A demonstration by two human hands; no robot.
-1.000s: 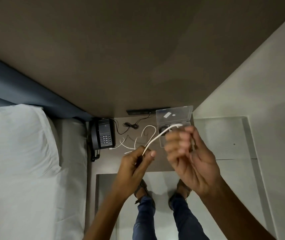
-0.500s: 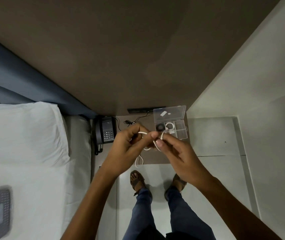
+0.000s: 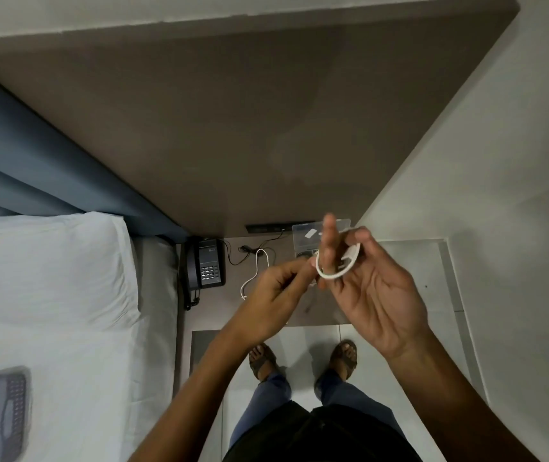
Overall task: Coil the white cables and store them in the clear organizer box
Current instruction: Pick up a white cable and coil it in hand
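A white cable is looped into a small coil around the fingers of my right hand, palm up, one finger pointing away. My left hand pinches the coil's near-left side. Both hands hover over a small brown table. Another white cable lies loose on the table left of my hands. The clear organizer box, lid raised, stands at the table's back and is largely hidden behind my right fingers.
A black desk phone sits at the table's left end, a thin black cord beside it. A bed with a white pillow fills the left. A white wall closes the right. My sandalled feet stand below the table.
The cable has gone from a loose strand stretched between my hands to a coil wrapped on my right fingers. My right hand has turned palm up and moved right.
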